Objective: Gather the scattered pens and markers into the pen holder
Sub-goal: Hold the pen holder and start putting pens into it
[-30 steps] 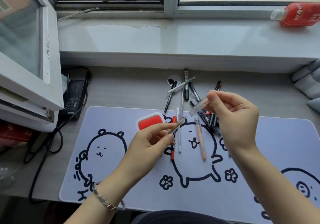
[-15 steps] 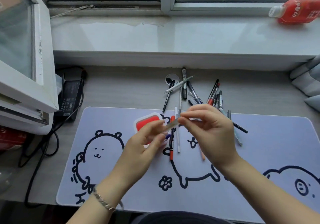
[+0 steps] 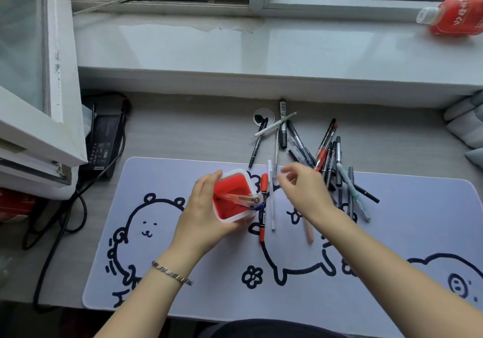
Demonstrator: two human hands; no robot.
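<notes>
My left hand (image 3: 202,217) grips the red, white-rimmed pen holder (image 3: 230,196) on the mat, tilted toward me. A clear capped pen (image 3: 241,199) leans inside it beside a blue-tipped one. My right hand (image 3: 304,194) hovers just right of the holder with fingers apart and blurred, holding nothing. A red marker (image 3: 262,207) and a white pen (image 3: 271,196) lie between the hands. A peach pen (image 3: 308,232) shows under my right wrist. A heap of black, grey and red pens (image 3: 326,154) lies behind my right hand.
The white desk mat (image 3: 183,272) with cartoon drawings covers the desk front. A black power brick (image 3: 103,141) and cables lie at left under an open window sash (image 3: 39,76). A red bottle (image 3: 454,16) lies on the windowsill. Grey cushions (image 3: 467,126) sit at right.
The two hands joined cap and pen, then the capped pen went into the holder. My left hand now holds the holder; my right hand has let go and moved right.
</notes>
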